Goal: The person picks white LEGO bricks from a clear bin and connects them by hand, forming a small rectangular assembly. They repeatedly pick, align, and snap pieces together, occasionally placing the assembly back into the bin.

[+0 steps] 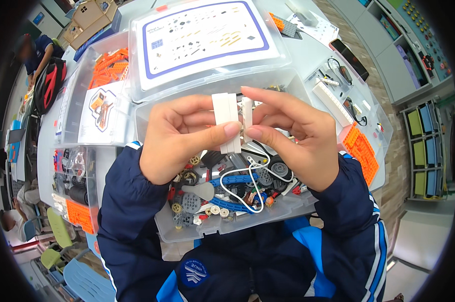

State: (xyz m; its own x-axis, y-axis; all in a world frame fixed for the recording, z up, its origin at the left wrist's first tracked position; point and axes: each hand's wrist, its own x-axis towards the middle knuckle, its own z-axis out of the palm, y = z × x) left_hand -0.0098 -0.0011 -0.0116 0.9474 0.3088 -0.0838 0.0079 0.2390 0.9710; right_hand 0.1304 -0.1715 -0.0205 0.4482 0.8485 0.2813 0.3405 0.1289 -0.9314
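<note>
My left hand (179,133) grips a stack of white building-block pieces (226,113), thumb across the front and fingers behind. Close to the stack's right side, my right hand (298,133) pinches a narrow white block piece (247,113) between thumb and fingers. Whether the two white parts touch cannot be made out. Both hands are above a clear plastic bin (187,234) of mixed parts. In it lie blue curved beams (232,205), a white cable (222,183), a black-tyred wheel (280,168), grey gears (191,202) and a light grey rounded piece (203,191).
A clear lid (207,40) with a printed parts sheet lies behind the bin. Left are boxes holding orange bricks (106,68) and small parts. At right stand a tray with cables (356,110), an orange plate (360,151) and a phone (349,59). Another person (38,53) works far left.
</note>
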